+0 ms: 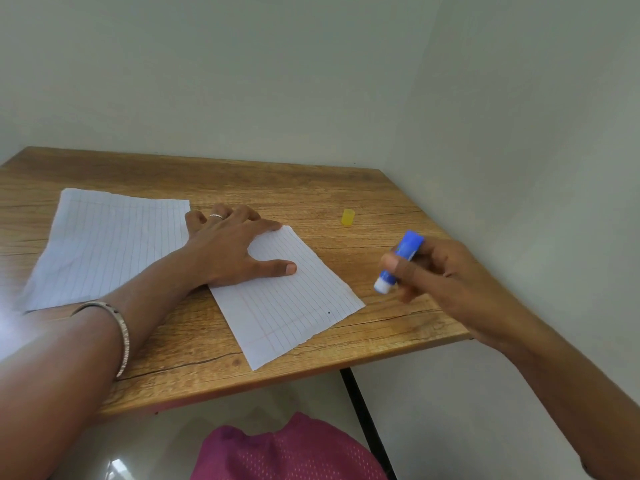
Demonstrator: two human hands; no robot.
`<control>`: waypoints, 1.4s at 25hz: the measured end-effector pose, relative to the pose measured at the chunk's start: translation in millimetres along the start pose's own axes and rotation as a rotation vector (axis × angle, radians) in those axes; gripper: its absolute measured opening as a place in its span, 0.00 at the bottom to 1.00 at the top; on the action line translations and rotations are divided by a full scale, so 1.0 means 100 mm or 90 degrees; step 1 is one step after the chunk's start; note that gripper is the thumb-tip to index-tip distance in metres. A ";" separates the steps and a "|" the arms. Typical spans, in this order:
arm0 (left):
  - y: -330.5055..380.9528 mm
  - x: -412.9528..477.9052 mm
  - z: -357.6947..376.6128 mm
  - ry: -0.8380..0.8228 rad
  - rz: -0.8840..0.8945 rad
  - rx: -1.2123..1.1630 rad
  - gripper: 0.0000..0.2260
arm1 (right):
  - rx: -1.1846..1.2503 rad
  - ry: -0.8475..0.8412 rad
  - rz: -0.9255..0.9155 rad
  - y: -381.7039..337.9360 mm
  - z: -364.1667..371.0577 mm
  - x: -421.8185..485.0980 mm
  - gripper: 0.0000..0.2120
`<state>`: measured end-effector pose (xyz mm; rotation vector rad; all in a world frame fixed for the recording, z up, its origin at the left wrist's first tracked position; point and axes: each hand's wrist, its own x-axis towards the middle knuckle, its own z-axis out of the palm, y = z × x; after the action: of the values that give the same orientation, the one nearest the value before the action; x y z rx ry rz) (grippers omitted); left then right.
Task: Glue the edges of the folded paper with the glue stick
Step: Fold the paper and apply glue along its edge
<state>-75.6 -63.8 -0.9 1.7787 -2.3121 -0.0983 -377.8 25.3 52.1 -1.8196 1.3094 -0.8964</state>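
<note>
A folded sheet of lined paper (294,303) lies at an angle on the wooden table (311,188), near its front edge. My left hand (228,247) rests flat on the paper's far corner, fingers spread, pinning it down. My right hand (446,271) hovers to the right of the paper and grips a blue glue stick (398,263). The stick is uncapped, its pale tip pointing down and left, a short way off the paper's right edge. The stick's yellow cap (348,216) stands on the table behind it.
A second lined sheet (104,247), unfolded, lies flat on the left part of the table, partly under my left forearm. Walls close in behind and to the right. A black table leg (363,417) and pink cloth (287,452) show below the front edge.
</note>
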 end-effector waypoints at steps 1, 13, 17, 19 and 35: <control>0.00 0.00 0.00 0.011 0.005 0.001 0.53 | 0.094 0.040 0.013 0.01 -0.06 0.01 0.12; 0.01 -0.01 -0.01 0.046 0.016 -0.052 0.52 | 0.109 0.162 0.061 0.46 0.08 0.72 0.13; 0.02 -0.01 -0.01 0.057 0.014 -0.083 0.49 | -0.063 0.157 0.056 0.50 0.22 0.86 0.15; 0.02 -0.01 -0.01 0.066 0.013 -0.088 0.46 | -0.104 0.176 0.043 0.49 0.25 0.89 0.14; -0.01 0.02 0.04 0.085 -0.004 -0.105 0.47 | -0.128 0.150 0.107 0.54 0.21 0.94 0.29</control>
<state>-76.2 -65.8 -4.8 1.6589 -2.1392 -0.1611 -362.0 -74.8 7.4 -1.7595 1.7269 -0.9365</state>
